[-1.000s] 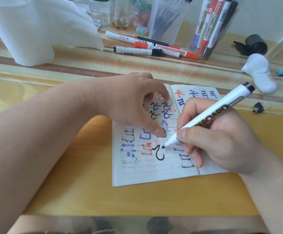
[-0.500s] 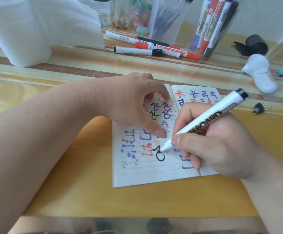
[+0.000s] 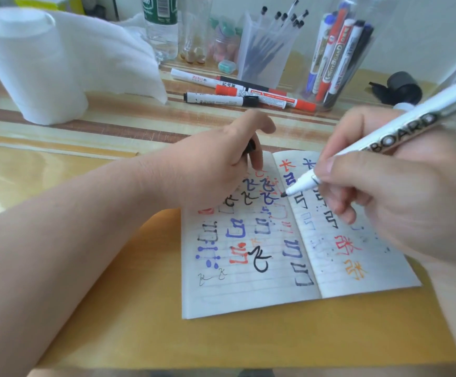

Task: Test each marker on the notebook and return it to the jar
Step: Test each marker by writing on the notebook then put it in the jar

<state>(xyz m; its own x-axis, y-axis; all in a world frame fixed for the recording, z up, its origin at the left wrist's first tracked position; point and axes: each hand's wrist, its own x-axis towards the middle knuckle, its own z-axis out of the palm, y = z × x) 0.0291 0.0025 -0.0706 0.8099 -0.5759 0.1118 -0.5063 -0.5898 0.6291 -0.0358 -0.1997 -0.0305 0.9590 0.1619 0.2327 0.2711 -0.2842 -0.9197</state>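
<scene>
An open lined notebook (image 3: 248,289) covered in red, blue and black test strokes lies on the yellow table. My right hand (image 3: 398,202) grips an uncapped white whiteboard marker (image 3: 400,134). Its black tip hovers over the notebook's spine near the top of the pages. My left hand (image 3: 216,170) rests on the notebook's upper left corner, with a small black marker cap (image 3: 250,147) held between its curled fingers. A fresh black stroke (image 3: 260,261) sits low on the left page. The clear jar (image 3: 364,66) at the back right holds several markers (image 3: 332,55).
Three loose markers (image 3: 221,99) lie on the striped mat in front of a frosted pen holder (image 3: 264,50). A paper towel roll (image 3: 31,66) stands back left, next to a water bottle (image 3: 161,28). A black object (image 3: 403,88) lies to the right of the jar.
My right hand has lifted the marker off the fresh black stroke and moved it up and right toward the spine. My left hand has slid up the page, and the cap now shows.
</scene>
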